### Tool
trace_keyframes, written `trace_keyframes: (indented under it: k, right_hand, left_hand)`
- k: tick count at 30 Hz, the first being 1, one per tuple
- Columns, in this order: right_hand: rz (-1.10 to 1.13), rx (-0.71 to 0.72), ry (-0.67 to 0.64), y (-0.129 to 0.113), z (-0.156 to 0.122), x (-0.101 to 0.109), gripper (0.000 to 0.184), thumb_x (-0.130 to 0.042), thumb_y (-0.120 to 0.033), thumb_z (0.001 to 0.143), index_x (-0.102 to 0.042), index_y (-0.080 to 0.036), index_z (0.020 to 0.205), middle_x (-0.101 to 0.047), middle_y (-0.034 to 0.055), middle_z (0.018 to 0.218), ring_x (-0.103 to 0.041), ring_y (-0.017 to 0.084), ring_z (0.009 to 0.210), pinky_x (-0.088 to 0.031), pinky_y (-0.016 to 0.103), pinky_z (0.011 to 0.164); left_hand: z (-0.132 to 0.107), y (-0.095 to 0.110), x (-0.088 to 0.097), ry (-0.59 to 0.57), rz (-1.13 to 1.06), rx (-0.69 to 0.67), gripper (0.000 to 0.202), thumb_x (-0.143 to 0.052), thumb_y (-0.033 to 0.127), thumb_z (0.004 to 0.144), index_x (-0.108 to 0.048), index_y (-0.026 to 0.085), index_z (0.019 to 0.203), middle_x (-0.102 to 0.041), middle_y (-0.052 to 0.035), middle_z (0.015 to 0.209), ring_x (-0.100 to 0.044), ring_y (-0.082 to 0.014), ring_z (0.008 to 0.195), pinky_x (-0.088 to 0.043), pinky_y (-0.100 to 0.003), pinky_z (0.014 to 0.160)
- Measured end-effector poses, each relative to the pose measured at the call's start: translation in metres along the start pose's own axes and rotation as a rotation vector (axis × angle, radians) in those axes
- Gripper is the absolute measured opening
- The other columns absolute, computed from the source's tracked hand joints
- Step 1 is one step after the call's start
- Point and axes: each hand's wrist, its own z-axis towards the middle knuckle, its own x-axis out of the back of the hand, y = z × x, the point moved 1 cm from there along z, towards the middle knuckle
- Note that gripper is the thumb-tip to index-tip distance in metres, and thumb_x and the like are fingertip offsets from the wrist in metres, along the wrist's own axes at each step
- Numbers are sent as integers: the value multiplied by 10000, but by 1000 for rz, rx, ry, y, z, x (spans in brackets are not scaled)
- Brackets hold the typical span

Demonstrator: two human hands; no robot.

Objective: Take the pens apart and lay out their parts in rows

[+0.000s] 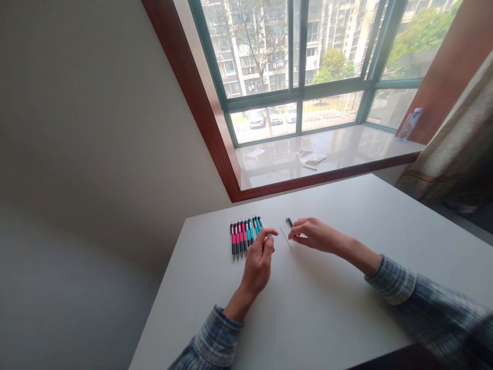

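Using white surface (pixel 327 308): keep right hand (pixel 316 235) fingers narrowly parted; left hand (pixel 259 263) fingers curled, contents unclear; pen row (pixel 242 239) alongside; black pen piece (pixel 288 222) by right hand; thin rod (pixel 286 238) between hands. Apparently handling loose parts; next, pinch lightly.

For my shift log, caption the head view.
Left hand beside lined-up pens, right hand near a thin rod, white table.

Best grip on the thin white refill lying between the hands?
Probably mid-length, in a fingertip pinch coming from above and the right: the refill is slender, straight and flat on the table, with the right hand close beside it.
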Motion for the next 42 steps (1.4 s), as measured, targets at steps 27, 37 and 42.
trace_keyframes:
  k: [27, 37, 42]
  right_hand:
    - [-9, 110, 43, 10, -4, -19, 320, -454, -259, 1063, -746, -210, 944, -713, 82, 954, -609, 196, 871, -500, 309, 769]
    - [-22, 90, 59, 8, -6, -16, 273, -501, -234, 1045, -741, -214, 916, -720, 70, 924, -603, 198, 864, -499, 306, 768]
    - [-33, 97, 65, 10, -6, -16, 244, -527, -212, 1032, -744, -219, 920, -724, 64, 917, -613, 198, 863, -505, 307, 771]
  left_hand:
    - [3, -10, -3, -21, -18, 40, 332, -422, 432, 1024, -614, 216, 1187, -394, 51, 675, -331, -122, 567, -293, -222, 532]
    - [2, -5, -4, 25, -56, 42, 326, -480, 444, 972, -656, 210, 1116, -394, 52, 640, -329, -119, 525, -288, -216, 501]
    - [3, -7, -4, 16, -62, 59, 316, -492, 444, 960, -654, 209, 1097, -409, 48, 649, -336, -120, 532, -297, -216, 508]
